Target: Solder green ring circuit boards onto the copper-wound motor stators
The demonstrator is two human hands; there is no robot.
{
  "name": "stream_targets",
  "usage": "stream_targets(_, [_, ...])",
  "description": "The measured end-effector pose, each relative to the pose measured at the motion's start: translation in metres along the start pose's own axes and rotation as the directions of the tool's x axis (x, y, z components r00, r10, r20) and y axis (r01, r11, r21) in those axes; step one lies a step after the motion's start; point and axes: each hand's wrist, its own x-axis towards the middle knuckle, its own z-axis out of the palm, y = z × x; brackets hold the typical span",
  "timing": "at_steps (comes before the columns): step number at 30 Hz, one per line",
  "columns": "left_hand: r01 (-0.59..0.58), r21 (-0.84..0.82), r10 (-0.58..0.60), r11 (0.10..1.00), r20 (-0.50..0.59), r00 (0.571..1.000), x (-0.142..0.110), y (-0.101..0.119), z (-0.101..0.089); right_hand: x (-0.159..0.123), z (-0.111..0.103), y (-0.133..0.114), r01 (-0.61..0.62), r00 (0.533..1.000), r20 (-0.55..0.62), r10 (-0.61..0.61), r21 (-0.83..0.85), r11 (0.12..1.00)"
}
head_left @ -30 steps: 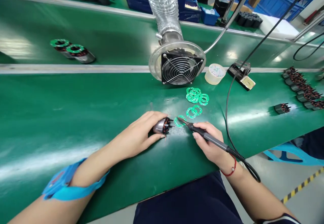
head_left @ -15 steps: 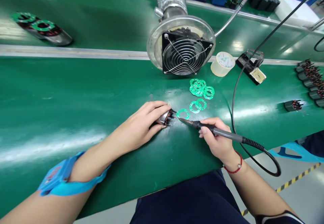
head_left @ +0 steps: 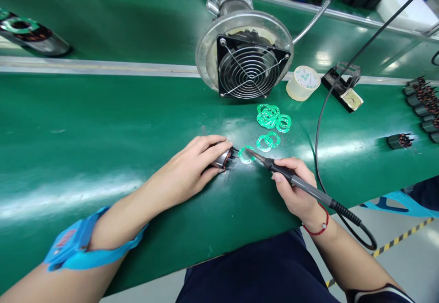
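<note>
My left hand [head_left: 192, 168] lies on the green bench, fingers closed round a small motor stator [head_left: 223, 158] with copper windings that rests on its side. My right hand [head_left: 297, 188] grips a black soldering iron [head_left: 302, 185] like a pen. Its tip rests on a green ring-shaped circuit board [head_left: 246, 154] lying just right of the stator. Two more green rings [head_left: 268, 140] lie a little further back, and a pile of several rings [head_left: 273, 117] lies behind those. A blue strap [head_left: 80, 248] circles my left wrist.
A fume-extractor fan [head_left: 245, 56] on a silver hose stands behind the work. A tape roll [head_left: 303, 82] and an iron stand [head_left: 343, 88] sit to its right. Stators [head_left: 399, 140] lie at the right edge, with finished ones [head_left: 25, 31] far left. The iron's cable [head_left: 320, 124] loops off the bench.
The soldering iron's tip has moved from beside the stator's leads up onto the green ring. The view has shifted slightly down and nearer. My left hand keeps hold of the stator.
</note>
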Motion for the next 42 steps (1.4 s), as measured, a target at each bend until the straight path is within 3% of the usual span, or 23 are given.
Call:
stream_targets(5, [-0.039,0.031,0.039,0.999,-0.015,0.999,0.001,-0.001,0.001,0.002,0.001,0.003,0.086,0.996,0.010,-0.085,-0.097,0.992])
stream_targets(10, [-0.012,0.021,0.013,1.000,-0.059,0.998,0.001,0.004,0.002,0.005,0.002,0.003,0.068,0.984,0.175,-0.039,-0.160,0.985])
stream_targets(13, [0.186,-0.148,-0.194,0.971,-0.040,0.980,0.001,0.013,0.000,0.011,0.005,-0.001,-0.003,0.967,0.248,0.064,-0.239,0.971])
stream_targets(15, [0.348,-0.316,-0.358,0.883,0.028,0.933,0.000,0.019,-0.001,0.016,0.009,-0.005,-0.076,0.949,0.284,0.140,-0.227,0.971])
stream_targets(17, [0.423,-0.447,-0.410,0.788,0.131,0.903,-0.001,0.024,-0.002,0.019,0.016,-0.010,-0.163,0.946,0.260,0.196,-0.141,0.976])
stream_targets(20, [0.368,-0.490,-0.298,0.791,0.217,0.930,-0.003,0.025,0.000,0.021,0.027,-0.015,-0.205,0.973,0.122,0.197,0.058,0.977])
stream_targets(24, [0.195,-0.331,-0.175,0.923,0.088,0.981,-0.005,0.017,0.012,0.021,0.039,-0.017,-0.206,0.978,0.054,0.200,0.331,0.921])
stream_targets(26, [0.145,-0.240,-0.149,0.960,0.003,0.989,-0.004,0.013,0.020,0.024,0.042,-0.015,-0.215,0.977,0.109,0.185,0.463,0.860])
stream_targets(29, [0.086,-0.167,-0.100,0.982,-0.075,0.992,-0.003,0.010,0.029,0.030,0.043,-0.010,-0.208,0.953,0.298,0.042,0.549,0.809])
stream_targets(32, [0.090,-0.160,-0.104,0.983,-0.078,0.992,-0.006,0.005,0.031,0.031,0.042,-0.009,-0.144,0.918,0.393,-0.044,0.436,0.888])
stream_targets(36, [0.089,-0.279,-0.079,0.956,0.046,0.996,-0.013,-0.004,0.018,0.021,0.041,-0.018,0.046,0.959,0.275,-0.072,0.102,0.994])
stream_targets(39, [0.158,-0.400,-0.112,0.903,0.136,0.984,-0.012,-0.003,0.004,0.015,0.037,-0.025,0.016,0.964,0.267,0.016,-0.117,0.993])
stream_targets(42, [0.271,-0.371,-0.226,0.888,0.162,0.961,-0.005,0.010,-0.004,0.014,0.028,-0.027,-0.056,0.915,0.380,0.136,-0.215,0.975])
